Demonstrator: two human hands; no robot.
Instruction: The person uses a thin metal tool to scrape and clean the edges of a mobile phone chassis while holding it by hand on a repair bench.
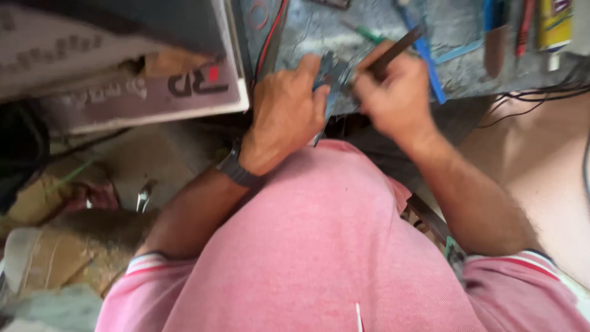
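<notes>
At the near edge of the grey workbench [455, 80], seen from the head camera, a small dark blue-grey part [332, 77] is gripped by the left hand [286, 114], whose fingers are curled around its left side; the part is blurred and its kind cannot be told. A dark wristwatch [236, 169] is worn on the left wrist. Just to the right, the right hand [396, 98] is closed around a slim dark tool [396, 48], held like a pen, with its upper end slanting up to the right and its lower end brought against the part between the two hands. On the bench behind the hands, a green-handled tool [369, 34], a blue strip [430, 64] and a yellow tube [553, 24] are laid out, and red and black wires [267, 46] are run down the bench's left side. A cardboard box [141, 80] is set to the left, well apart from the hands. A pink shirt [326, 246] is seen filling the lower part of the view.
</notes>
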